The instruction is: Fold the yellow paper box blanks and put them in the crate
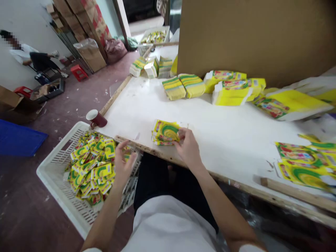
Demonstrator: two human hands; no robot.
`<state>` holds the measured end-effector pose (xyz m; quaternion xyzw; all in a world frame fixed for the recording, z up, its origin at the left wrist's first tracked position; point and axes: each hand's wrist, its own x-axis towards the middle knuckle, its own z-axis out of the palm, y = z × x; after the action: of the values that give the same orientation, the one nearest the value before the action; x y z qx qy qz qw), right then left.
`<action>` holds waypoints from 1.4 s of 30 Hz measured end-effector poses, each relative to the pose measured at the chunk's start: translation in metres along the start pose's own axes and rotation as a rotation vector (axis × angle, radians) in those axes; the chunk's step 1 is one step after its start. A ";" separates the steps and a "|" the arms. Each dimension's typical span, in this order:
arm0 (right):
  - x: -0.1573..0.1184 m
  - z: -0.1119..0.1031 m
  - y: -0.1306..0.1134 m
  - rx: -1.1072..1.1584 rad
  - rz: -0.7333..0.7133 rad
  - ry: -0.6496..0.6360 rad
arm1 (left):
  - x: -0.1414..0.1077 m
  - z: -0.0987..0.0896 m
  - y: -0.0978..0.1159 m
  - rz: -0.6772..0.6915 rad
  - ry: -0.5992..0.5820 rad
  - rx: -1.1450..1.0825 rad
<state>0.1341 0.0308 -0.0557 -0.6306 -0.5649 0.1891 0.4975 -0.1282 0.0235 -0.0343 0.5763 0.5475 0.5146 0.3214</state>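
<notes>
My right hand [189,148] pinches the right end of a small stack of flat yellow-and-green printed packets [166,131], which lies on the white tabletop near its front edge. My left hand [123,159] hovers by the wooden table edge, over the right side of a white plastic crate [59,157]. Its fingers are curved and apart, with nothing seen between them. Many small packets [96,171] of the same yellow-and-green print fill the crate in a loose heap.
A dark red mug [98,119] lies tipped at the table's left edge. Banded card stacks [183,85] and yellow cartons [233,92] line the back before a brown cardboard panel [252,38]. Flat printed sheets [304,161] lie right. A person [39,57] sits far left.
</notes>
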 end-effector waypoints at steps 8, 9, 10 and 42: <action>-0.046 0.015 -0.061 0.754 0.081 -0.484 | -0.012 0.091 0.048 -0.255 0.017 -0.855; -0.051 0.017 -0.064 0.806 0.093 -0.510 | -0.010 0.092 0.054 -0.251 0.060 -0.898; -0.055 0.018 -0.067 0.838 0.102 -0.526 | -0.008 0.091 0.059 -0.240 0.092 -0.916; -0.040 0.002 -0.044 0.820 0.243 -0.450 | -0.029 0.047 0.052 0.156 -0.521 0.153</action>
<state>0.0980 -0.0102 -0.0319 -0.3871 -0.4597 0.5848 0.5449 -0.0639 -0.0053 -0.0048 0.7522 0.4377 0.3293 0.3662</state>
